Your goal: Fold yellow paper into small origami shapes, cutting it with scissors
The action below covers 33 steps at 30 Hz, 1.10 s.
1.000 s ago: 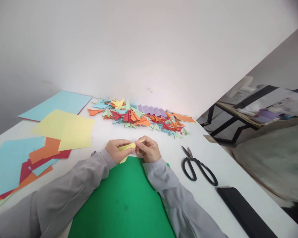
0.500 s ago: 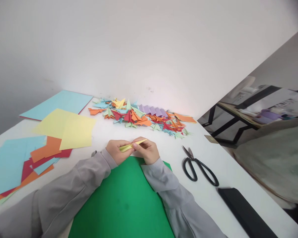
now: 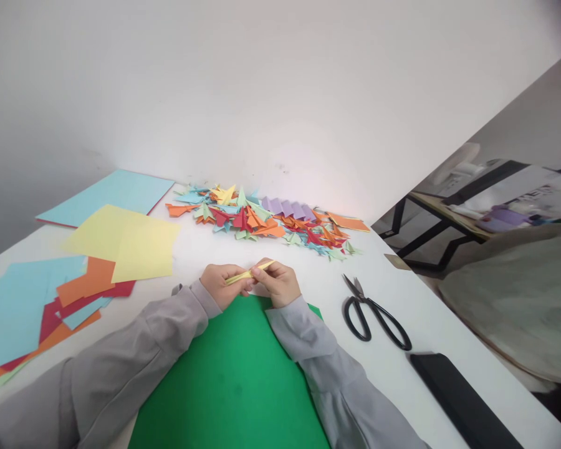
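Observation:
A narrow folded piece of yellow paper [image 3: 240, 277] is pinched between both hands, above the far end of a green mat [image 3: 234, 380]. My left hand [image 3: 218, 287] is closed on its left part. Thumb and fingers of my right hand [image 3: 282, 285] press its right part, and the pointed tip shows past the thumb. Fingers cover some of the folds. Beyond the hands, a long heap of small folded paper planes [image 3: 243, 218] in several colours lies along the wall.
Black-handled scissors [image 3: 367, 304] lie with parted blades on the right, near a long black object [image 3: 462, 399]. To the left are yellow paper [image 3: 135, 240], blue sheets [image 3: 14, 312], coloured scraps [image 3: 86, 284] and a blue stack [image 3: 112, 196]. Purple pleated paper [image 3: 287, 209] stands by the wall.
My right thumb has shifted slightly up and right along the yellow paper, and more of the paper's middle shows. Both hands stay in nearly the same place.

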Each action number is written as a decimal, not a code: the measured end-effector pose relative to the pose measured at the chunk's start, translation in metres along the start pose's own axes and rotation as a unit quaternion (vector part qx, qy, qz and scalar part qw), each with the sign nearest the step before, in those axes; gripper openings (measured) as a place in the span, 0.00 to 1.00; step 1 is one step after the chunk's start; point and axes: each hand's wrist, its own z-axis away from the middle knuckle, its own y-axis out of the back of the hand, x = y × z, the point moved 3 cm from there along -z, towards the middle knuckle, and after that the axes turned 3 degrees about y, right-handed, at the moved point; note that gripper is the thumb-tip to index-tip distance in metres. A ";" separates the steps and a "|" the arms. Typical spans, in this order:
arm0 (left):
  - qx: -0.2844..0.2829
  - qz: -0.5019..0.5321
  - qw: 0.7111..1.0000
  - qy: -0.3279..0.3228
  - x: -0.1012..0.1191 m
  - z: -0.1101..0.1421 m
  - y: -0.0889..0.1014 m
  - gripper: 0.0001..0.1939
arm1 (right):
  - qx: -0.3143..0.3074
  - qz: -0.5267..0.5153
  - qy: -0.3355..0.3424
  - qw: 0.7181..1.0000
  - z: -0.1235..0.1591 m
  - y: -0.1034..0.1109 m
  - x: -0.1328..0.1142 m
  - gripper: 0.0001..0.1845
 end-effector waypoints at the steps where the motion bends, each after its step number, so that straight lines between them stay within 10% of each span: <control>1: -0.003 0.004 1.000 0.003 0.000 0.000 0.000 0.10 | -0.001 0.000 -0.001 1.000 0.000 0.000 0.000 0.09; 33: 0.036 0.069 0.996 -0.035 -0.005 -0.002 0.002 0.12 | -0.053 -0.046 0.042 0.997 -0.002 0.001 0.003 0.05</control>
